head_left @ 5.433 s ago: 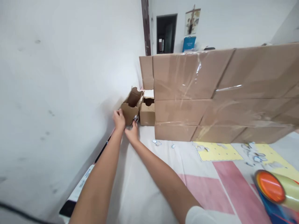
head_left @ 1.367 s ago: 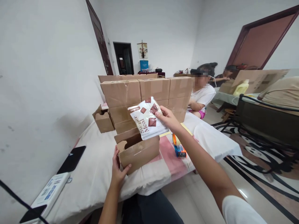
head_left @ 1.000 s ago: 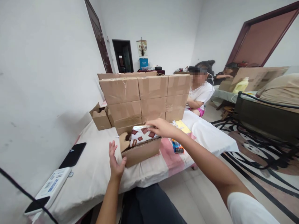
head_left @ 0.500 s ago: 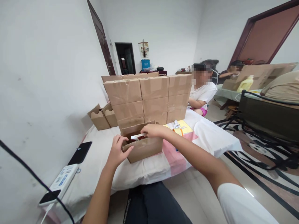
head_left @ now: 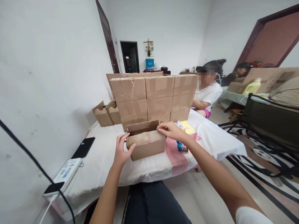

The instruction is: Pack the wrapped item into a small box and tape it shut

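Now my left hand (head_left: 121, 151) braces small carton (head_left: 146, 143) mid-frame, fingers spread; my right hand (head_left: 170, 130) presses flap; keep edges aligned.

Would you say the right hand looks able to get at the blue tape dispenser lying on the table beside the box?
Probably yes: the right hand rests on the box, and the tape dispenser lies uncovered just below its wrist.
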`<state>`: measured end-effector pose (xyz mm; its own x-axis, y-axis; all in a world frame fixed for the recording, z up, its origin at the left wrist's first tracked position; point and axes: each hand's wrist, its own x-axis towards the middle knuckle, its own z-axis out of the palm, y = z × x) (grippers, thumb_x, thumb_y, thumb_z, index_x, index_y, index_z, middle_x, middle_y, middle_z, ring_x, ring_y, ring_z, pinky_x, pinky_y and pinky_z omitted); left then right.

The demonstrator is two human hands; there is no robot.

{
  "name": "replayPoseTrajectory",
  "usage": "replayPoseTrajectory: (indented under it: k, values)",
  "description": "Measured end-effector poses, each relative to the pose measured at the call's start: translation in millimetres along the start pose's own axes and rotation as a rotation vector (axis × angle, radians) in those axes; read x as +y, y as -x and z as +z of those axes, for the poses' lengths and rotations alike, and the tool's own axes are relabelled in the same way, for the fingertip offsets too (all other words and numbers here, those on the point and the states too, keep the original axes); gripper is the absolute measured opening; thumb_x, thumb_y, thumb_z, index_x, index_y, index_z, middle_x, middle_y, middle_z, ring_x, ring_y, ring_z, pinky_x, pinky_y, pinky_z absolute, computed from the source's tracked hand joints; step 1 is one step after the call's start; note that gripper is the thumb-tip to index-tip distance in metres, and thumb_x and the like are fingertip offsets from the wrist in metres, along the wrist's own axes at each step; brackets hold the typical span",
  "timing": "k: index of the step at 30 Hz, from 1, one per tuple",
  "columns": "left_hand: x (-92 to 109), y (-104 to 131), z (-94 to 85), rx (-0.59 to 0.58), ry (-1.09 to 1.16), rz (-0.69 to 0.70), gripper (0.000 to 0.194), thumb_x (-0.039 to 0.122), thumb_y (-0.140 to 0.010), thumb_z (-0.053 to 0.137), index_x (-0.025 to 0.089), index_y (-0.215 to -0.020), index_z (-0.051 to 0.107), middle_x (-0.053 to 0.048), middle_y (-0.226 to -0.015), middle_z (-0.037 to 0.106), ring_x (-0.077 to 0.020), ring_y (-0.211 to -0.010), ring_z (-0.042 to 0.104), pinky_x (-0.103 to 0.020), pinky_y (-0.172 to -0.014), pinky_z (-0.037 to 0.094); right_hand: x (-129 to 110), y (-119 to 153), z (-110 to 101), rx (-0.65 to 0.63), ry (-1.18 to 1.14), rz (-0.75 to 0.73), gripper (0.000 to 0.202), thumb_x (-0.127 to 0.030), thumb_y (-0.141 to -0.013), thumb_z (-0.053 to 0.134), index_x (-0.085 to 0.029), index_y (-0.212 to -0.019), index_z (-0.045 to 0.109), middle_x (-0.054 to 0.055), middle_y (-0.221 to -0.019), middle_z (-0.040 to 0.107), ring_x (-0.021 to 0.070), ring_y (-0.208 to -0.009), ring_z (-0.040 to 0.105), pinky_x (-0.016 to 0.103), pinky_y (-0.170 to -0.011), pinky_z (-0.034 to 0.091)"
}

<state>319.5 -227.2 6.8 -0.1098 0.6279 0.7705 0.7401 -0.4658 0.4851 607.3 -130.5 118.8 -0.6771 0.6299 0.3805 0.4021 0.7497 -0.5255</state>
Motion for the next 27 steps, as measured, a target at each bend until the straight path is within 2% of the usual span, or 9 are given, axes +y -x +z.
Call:
replayPoseTrajectory:
  k: [3,6,8,10,14,16,20,24,27]
  values:
    - [-5.5,-2.7,2.9,-0.002,0.032,-0.027,0.05,0.035,-0.09,0.067,0.024,-0.137,0.053,-0.012,-0.127,0.052,-0.0267,-0.119,0.054,-0.04,-0.091,0.052,7.2,27.6,7.9,0.143,-0.043,-0.083,0.017,-0.026,-0.091,0.062,-0.02,-0.105,0.069,0.004,-0.1,0.076,0.0162,-0.081,0.066,0.032,-0.079,0.046]
    - [-9.0,-2.5,5.9,-0.062,0.095,-0.003,0.05,0.035,-0.091,0.065,0.027,-0.139,0.052,-0.01,-0.122,0.06,-0.026,-0.113,0.055,-0.043,-0.093,0.052,3.4,46.9,21.8,0.288,-0.044,-0.225,0.007,-0.022,-0.092,0.062,-0.023,-0.097,0.066,0.001,-0.09,0.074,0.0159,-0.078,0.065,0.04,-0.091,0.043]
    - [-10.9,-0.3,7.7,-0.131,0.117,0.015,0.053,0.038,-0.09,0.067,0.029,-0.141,0.051,-0.008,-0.116,0.065,-0.0265,-0.112,0.054,-0.046,-0.097,0.05,1.1,55.3,29.0,0.306,-0.044,-0.273,0.007,-0.019,-0.093,0.06,-0.024,-0.095,0.065,-0.001,-0.083,0.073,0.0162,-0.077,0.065,0.042,-0.092,0.043]
    - [-12.7,2.8,9.3,-0.159,0.113,0.013,0.055,0.042,-0.091,0.066,0.029,-0.142,0.052,-0.008,-0.113,0.068,-0.0274,-0.113,0.052,-0.047,-0.099,0.048,4.1,59.7,33.9,0.366,-0.049,-0.278,0.011,-0.017,-0.094,0.058,-0.025,-0.096,0.065,0.0,-0.085,0.073,0.0176,-0.082,0.065,0.042,-0.092,0.045]
    - [-14.4,9.2,12.2,-0.127,0.148,-0.024,0.058,0.052,-0.099,0.048,0.027,-0.151,0.043,-0.01,-0.112,0.068,-0.0279,-0.115,0.051,-0.049,-0.105,0.041,25.9,59.7,42.3,0.709,-0.041,-0.149,0.021,-0.025,-0.091,0.063,-0.025,-0.112,0.063,0.009,-0.115,0.067,0.0257,-0.114,0.06,0.049,-0.103,0.045]
    - [-13.6,12.8,13.8,-0.122,0.186,-0.027,0.064,0.057,-0.101,0.038,0.025,-0.157,0.032,-0.011,-0.113,0.066,-0.0277,-0.117,0.051,-0.05,-0.107,0.039,38.3,58.4,47.3,0.619,-0.059,-0.065,0.033,-0.036,-0.092,0.062,-0.025,-0.123,0.061,0.011,-0.129,0.062,0.0292,-0.127,0.052,0.052,-0.108,0.042]
    - [-11.3,18.6,19.6,-0.105,0.186,-0.059,0.062,0.054,-0.103,0.033,0.024,-0.157,0.03,-0.012,-0.114,0.066,-0.0276,-0.121,0.051,-0.051,-0.11,0.037,53.4,56.6,58.5,0.179,-0.144,-0.077,0.04,-0.05,-0.101,0.041,-0.027,-0.112,0.071,0.009,-0.126,0.067,0.0303,-0.138,0.043,0.055,-0.119,0.032]
    - [-11.7,7.9,27.9,0.059,0.142,-0.294,0.057,0.04,-0.1,0.044,0.026,-0.154,0.031,-0.013,-0.129,0.058,-0.0235,-0.112,0.058,-0.044,-0.102,0.046,57.1,53.2,73.0,0.235,-0.173,0.01,0.042,-0.048,-0.1,0.045,-0.027,-0.128,0.068,0.01,-0.132,0.065,0.0305,-0.138,0.043,0.054,-0.119,0.034]
    - [-8.7,-15.4,28.1,0.037,-0.048,-0.285,0.078,0.027,-0.087,0.056,0.026,-0.157,0.022,-0.017,-0.152,0.041,-0.0301,-0.129,0.05,-0.05,-0.106,0.043,57.9,51.0,85.4,0.324,-0.261,0.148,0.056,-0.049,-0.1,0.047,-0.028,-0.151,0.046,0.009,-0.154,0.047,0.0271,-0.148,0.034,0.05,-0.124,0.029]
